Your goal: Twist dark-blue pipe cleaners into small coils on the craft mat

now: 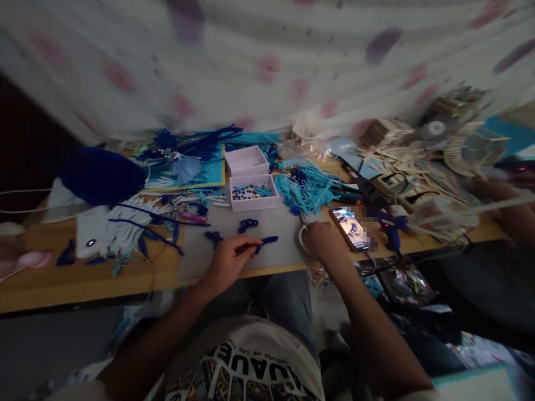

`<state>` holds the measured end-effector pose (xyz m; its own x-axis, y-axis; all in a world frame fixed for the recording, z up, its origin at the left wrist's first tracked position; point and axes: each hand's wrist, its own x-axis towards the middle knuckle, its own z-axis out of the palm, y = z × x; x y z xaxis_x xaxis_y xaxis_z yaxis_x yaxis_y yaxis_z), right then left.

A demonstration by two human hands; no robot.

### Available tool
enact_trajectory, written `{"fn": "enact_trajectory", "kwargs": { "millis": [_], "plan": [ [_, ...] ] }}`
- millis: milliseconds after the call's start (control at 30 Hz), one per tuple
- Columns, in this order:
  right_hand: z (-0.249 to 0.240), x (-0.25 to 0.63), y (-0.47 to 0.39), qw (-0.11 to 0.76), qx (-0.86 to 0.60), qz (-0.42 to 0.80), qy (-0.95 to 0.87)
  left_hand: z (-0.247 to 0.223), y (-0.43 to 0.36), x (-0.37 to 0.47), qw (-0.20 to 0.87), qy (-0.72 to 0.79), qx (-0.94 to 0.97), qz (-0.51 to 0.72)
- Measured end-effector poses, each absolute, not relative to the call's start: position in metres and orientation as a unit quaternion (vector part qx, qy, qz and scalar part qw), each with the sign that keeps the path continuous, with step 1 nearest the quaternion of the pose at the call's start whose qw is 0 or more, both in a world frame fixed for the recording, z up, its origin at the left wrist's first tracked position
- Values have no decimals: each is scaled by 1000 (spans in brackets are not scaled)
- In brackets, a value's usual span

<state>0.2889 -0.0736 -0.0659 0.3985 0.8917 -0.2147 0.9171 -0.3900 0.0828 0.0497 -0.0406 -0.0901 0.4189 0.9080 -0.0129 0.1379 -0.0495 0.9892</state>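
Note:
My left hand is closed in a pinch on a short dark blue pipe cleaner piece over the grey mat. Beside it on the mat lie two curled dark blue pipe cleaner shapes, one looped piece beyond the fingers and another to their left. My right hand is closed around scissors, whose pale handle loop shows at the hand's left side. Most of the scissors is hidden or blurred. Close to the right hand lies a lit phone.
A white box of beads stands behind the mat, near turquoise pipe cleaners. A blue glue gun is right of the phone. Wooden sticks pile up farther right, where another person's arm reaches in. Dark blue fuzzy material sits left.

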Motion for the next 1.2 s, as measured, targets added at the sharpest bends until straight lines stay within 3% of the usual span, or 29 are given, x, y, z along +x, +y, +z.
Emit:
{"fn": "enact_trajectory", "kwargs": {
  "millis": [133,267,433,600,933,1067,1200],
  "plan": [
    [-53,284,-75,96,805,-29,585,-91,0,27,363,420,749,363],
    [-53,261,-79,-37,767,3,641,-97,32,21,266,418,817,295],
    [-73,246,-68,-101,707,-72,696,-106,49,28,241,370,871,217],
    [-77,278,-43,-135,745,-59,651,-106,49,30,196,375,873,241],
    [-87,218,-11,-91,682,-125,714,-93,0,-4,132,517,775,339],
    [-102,229,-10,-171,677,-136,703,-96,-21,-43,96,612,693,369],
    [-113,239,-11,-269,655,-156,689,-105,-33,-53,116,609,715,325]
  ]
}}
